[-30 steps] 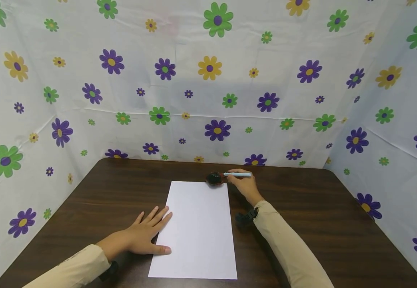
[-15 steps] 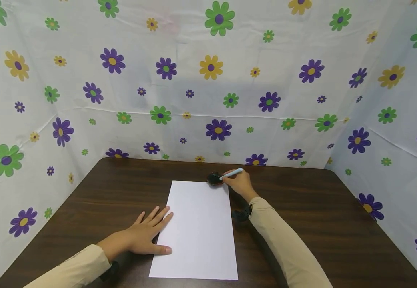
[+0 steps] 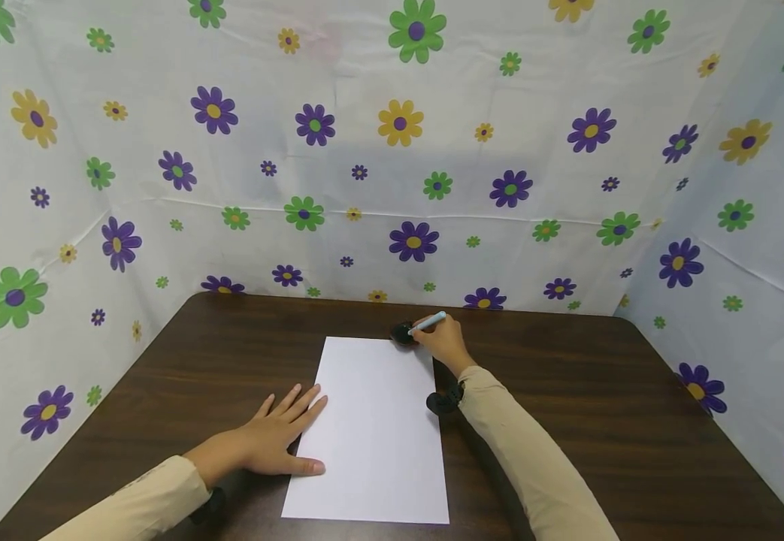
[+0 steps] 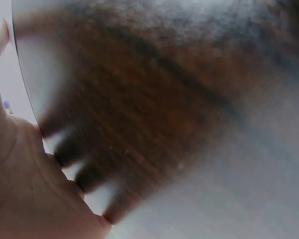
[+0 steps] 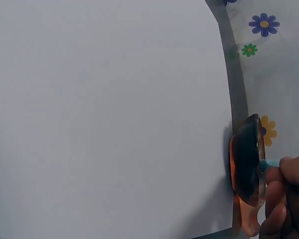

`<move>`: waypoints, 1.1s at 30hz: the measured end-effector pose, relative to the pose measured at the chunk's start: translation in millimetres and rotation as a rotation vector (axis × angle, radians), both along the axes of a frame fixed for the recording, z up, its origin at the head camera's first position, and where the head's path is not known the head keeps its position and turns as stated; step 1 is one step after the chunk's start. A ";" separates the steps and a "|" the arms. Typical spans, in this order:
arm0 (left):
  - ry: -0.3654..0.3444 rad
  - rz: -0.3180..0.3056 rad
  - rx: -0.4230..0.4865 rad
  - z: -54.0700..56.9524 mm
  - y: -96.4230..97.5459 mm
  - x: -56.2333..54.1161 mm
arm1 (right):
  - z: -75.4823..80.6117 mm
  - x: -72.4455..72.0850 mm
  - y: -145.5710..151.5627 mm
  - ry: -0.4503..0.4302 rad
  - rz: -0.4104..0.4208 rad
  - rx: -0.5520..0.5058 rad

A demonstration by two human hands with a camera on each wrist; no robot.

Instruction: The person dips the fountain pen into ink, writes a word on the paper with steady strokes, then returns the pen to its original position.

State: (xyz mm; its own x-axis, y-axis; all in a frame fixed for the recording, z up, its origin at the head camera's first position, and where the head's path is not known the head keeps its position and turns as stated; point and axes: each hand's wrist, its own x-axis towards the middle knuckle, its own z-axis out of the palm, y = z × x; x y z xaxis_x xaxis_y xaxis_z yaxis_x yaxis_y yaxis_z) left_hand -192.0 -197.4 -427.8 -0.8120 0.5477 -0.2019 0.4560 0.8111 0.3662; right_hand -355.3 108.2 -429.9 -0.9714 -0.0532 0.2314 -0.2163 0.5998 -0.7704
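My left hand (image 3: 266, 445) lies flat with spread fingers over the left edge of a white sheet of paper (image 3: 371, 436), thumb and fingertips on it. In the left wrist view part of this hand (image 4: 35, 184) shows, mostly blurred surroundings beside it. At the sheet's top right corner sits a small dark, amber-edged dish (image 3: 401, 333) with something black inside. My right hand (image 3: 447, 346) pinches a slim light-blue pen-shaped tool (image 3: 430, 321), tilted. Its lower end reaches over the dish (image 5: 246, 159) in the right wrist view; the tip is hidden behind the rim.
A dark brown wooden table (image 3: 601, 406) lies under everything. White cloth with flower prints (image 3: 534, 90) hangs behind and on both sides of it. Dark wrist-worn devices sit on both wrists.
My right hand has moved left, bringing the light-blue tool from level beside the dish to tilted with its lower end at the dish. The left hand and paper have stayed put.
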 end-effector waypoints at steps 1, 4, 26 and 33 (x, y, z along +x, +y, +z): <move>0.000 0.000 0.001 0.0 -0.1 -0.1 | -0.1 -0.3 -0.1 0.002 -0.005 0.000; -0.003 0.003 0.005 -0.5 -0.4 -0.4 | -1.0 -0.6 0.8 0.005 -0.018 0.013; 0.011 -0.007 0.034 -6.6 -2.5 -2.0 | 1.0 3.9 -4.8 -0.026 -0.043 0.020; -0.002 0.008 0.000 -2.6 -0.2 -1.2 | 0.4 2.8 -3.6 -0.018 -0.086 0.028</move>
